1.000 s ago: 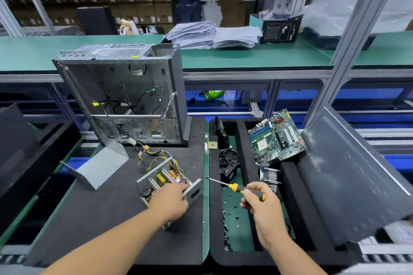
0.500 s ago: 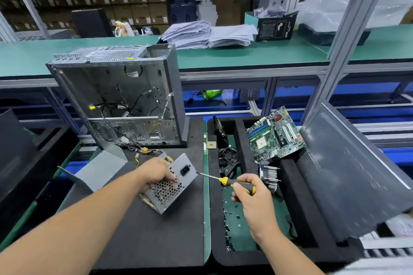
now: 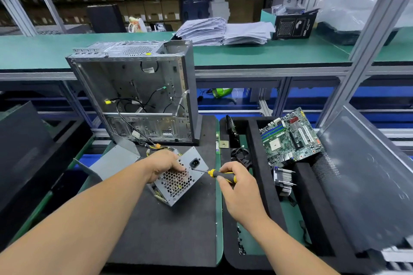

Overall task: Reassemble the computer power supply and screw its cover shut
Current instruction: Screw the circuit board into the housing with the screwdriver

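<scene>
PSU (image 3: 178,179) sits tilted on the black mat (image 3: 169,230), fan grille up; left hand (image 3: 164,164) grips its top edge; right hand (image 3: 234,179) clenches the screwdriver (image 3: 215,173), tip at the casing; likely rigid, heavyish, sharp-edged; hold the casing edges, not the cables.

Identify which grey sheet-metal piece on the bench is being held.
The power supply, gripped by the left hand; the bent cover and computer case sit untouched.

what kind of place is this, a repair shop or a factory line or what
Most likely a computer assembly or teardown line in a factory or warehouse. An opened grey metal computer case stands on a black foam work mat, a bare green motherboard leans in a black foam tray, and stacked brown cartons fill the shelves behind.
</scene>
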